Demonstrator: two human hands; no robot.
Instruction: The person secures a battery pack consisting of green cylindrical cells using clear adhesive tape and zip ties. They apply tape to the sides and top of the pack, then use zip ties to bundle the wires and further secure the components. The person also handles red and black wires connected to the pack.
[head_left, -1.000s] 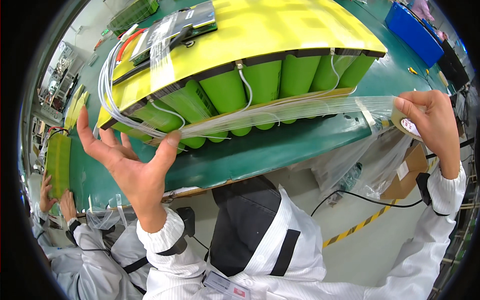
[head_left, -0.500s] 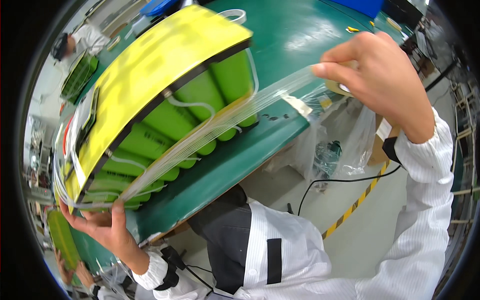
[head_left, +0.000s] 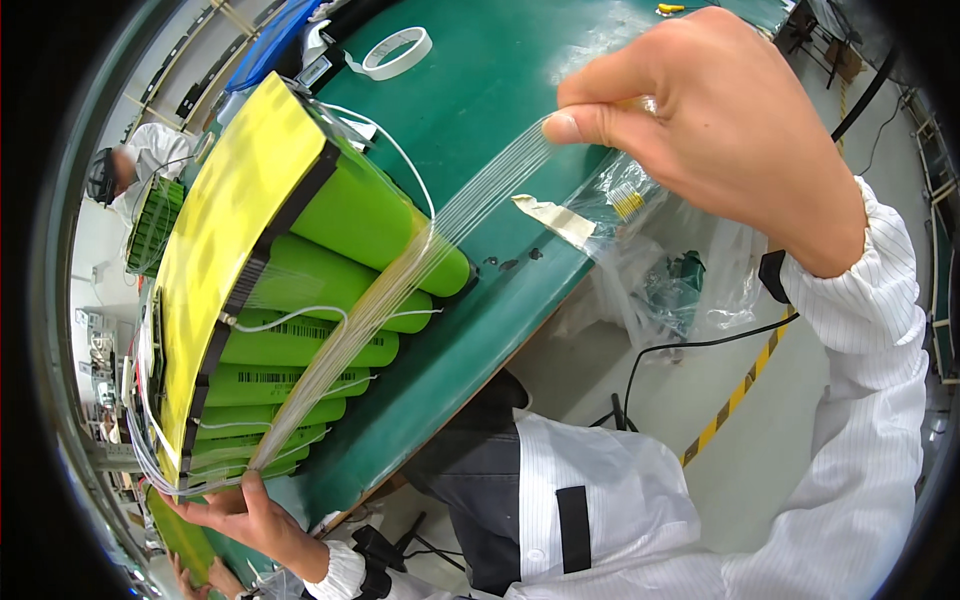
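Head fisheye, left of pair: looks down, close over hands [head_left: 720, 140] and counter [head_left: 480, 325], floor [head_left: 795, 400] near right.

Two wearer's hands [head_left: 262, 525] [head_left: 715, 130], one stretched tape band [head_left: 345, 340], one near green-celled pack [head_left: 290, 275], one white tape roll [head_left: 410, 64].

The person's right hand [head_left: 725, 140] hides the far end of the clear tape [head_left: 485, 200], some fingers of the left hand [head_left: 258, 525] are out of sight, print on the green cells [head_left: 300, 347] is too small to read, and the upper edge cuts off the desk [head_left: 500, 60].
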